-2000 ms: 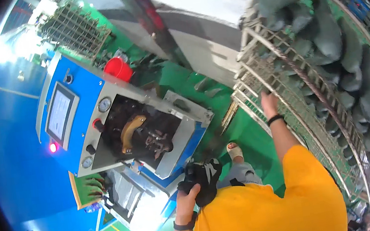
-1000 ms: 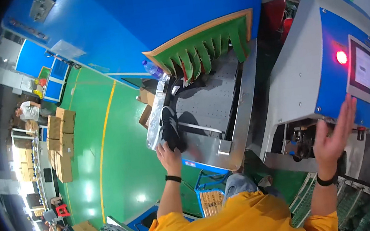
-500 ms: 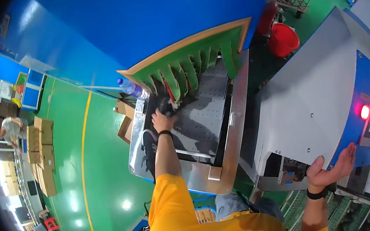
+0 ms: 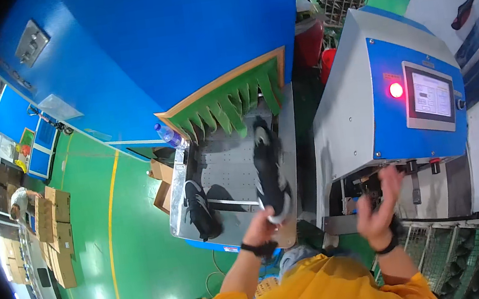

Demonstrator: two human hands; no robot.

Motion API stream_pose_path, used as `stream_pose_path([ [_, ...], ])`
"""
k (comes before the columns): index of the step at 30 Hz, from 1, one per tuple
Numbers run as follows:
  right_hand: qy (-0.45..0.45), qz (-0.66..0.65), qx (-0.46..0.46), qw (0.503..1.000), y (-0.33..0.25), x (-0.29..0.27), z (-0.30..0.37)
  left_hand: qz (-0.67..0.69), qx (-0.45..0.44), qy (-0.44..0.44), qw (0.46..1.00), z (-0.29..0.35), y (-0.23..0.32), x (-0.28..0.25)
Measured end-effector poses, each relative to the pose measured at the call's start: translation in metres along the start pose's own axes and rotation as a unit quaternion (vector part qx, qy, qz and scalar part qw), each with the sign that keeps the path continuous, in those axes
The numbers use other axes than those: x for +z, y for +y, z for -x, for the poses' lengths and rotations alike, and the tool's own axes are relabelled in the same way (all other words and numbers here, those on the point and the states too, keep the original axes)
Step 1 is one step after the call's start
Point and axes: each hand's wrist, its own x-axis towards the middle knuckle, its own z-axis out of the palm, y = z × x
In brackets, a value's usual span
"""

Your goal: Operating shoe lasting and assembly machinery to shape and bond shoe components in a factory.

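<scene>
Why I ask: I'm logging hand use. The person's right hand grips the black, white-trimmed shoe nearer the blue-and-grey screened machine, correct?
Wrong hand: the head view shows the left hand gripping that black shoe. The rest stands.

Nearby are two black shoes point(image 4: 268, 173) point(image 4: 201, 212), two hands point(image 4: 258, 229) point(image 4: 377, 221), one bottle point(image 4: 169, 136) and one screen point(image 4: 430, 94).

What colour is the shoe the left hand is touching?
The shoe at the left hand is black with light trim, best seen in the head view.
</scene>
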Motion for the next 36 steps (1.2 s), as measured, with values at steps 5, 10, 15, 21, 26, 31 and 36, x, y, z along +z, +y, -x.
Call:
stream_pose_path([
  [5, -0.136, -0.680, 0.419, 0.587, -0.042, 0.026, 0.033, 0.007, -0.182, -0.261, 0.948, 0.097, -0.043, 0.079],
  [10, -0.256, -0.737, 0.426, 0.459, -0.008, 0.003, 0.014, -0.420, -0.129, -0.227, 0.869, 0.122, -0.006, 0.161],
  [15, -0.299, -0.701, 0.484, 0.430, 0.006, -0.034, 0.024, -0.433, 0.144, -0.203, 0.866, 0.116, -0.065, 0.145],
  [21, -0.290, -0.661, 0.601, 0.342, 0.058, -0.067, 0.088, -0.425, -0.057, -0.154, 0.890, 0.093, -0.088, 0.167],
  [26, -0.223, -0.707, 0.641, 0.198, 0.063, -0.097, 0.123, -0.561, -0.096, -0.234, 0.788, 0.046, -0.098, 0.157],
  [31, -0.027, -0.650, 0.605, 0.458, 0.042, -0.111, 0.158, -0.430, -0.228, -0.236, 0.841, 0.047, -0.126, 0.163],
  [36, 0.000, -0.561, 0.581, 0.590, 0.077, -0.107, 0.144, -0.369, -0.236, -0.283, 0.853, 0.084, -0.087, 0.204],
])
